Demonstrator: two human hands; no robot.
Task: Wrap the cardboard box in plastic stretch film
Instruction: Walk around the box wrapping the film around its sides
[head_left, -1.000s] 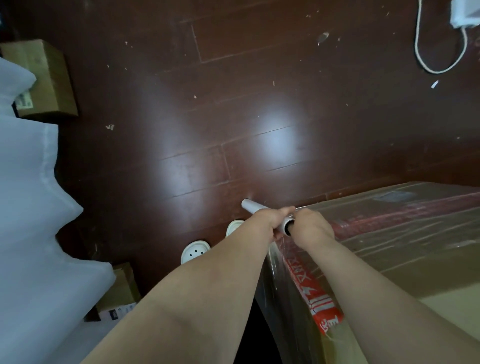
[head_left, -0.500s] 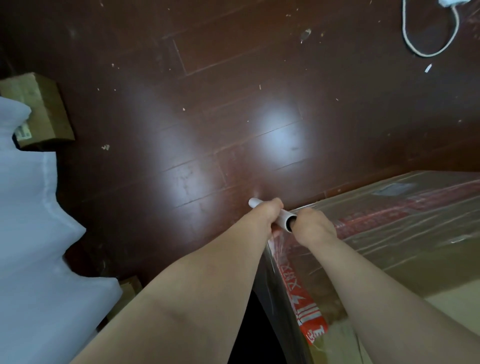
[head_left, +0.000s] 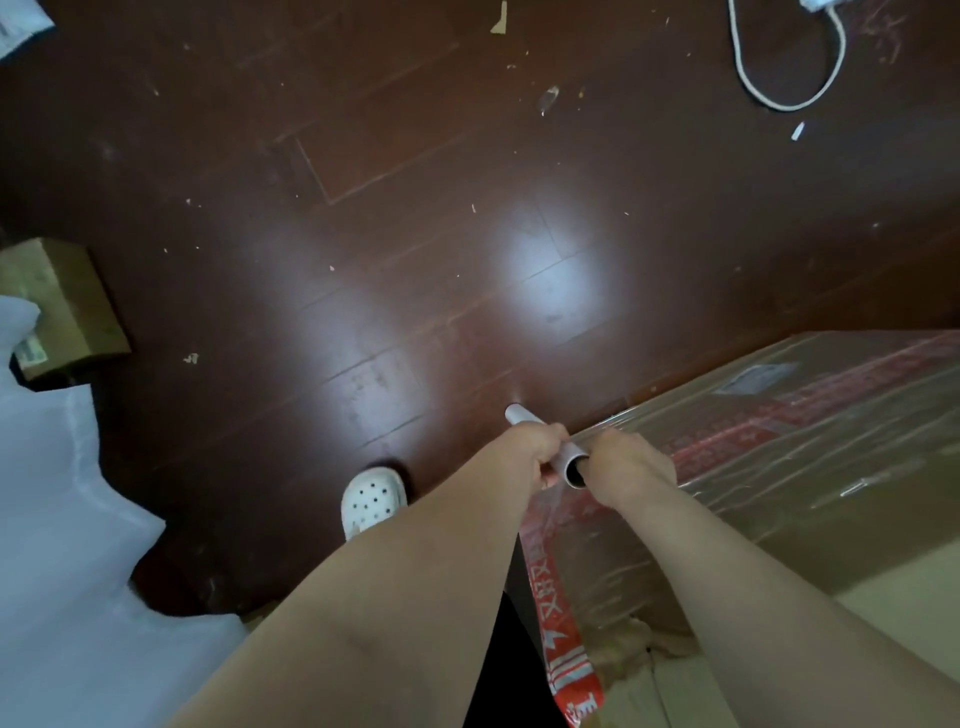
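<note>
Left hand (head_left: 535, 451) and right hand (head_left: 629, 467) both gripped the grey film-roll tube (head_left: 568, 459) at the far-left corner of the brown cardboard box (head_left: 831, 509), likely pulling clear film (head_left: 623, 545) taut.

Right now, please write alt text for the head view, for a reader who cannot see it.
The left hand and right hand grip a film roll at the corner of a large box that is partly covered in clear film. Around it is a dark wooden floor with a white shoe, a white cable and a small box.
</note>
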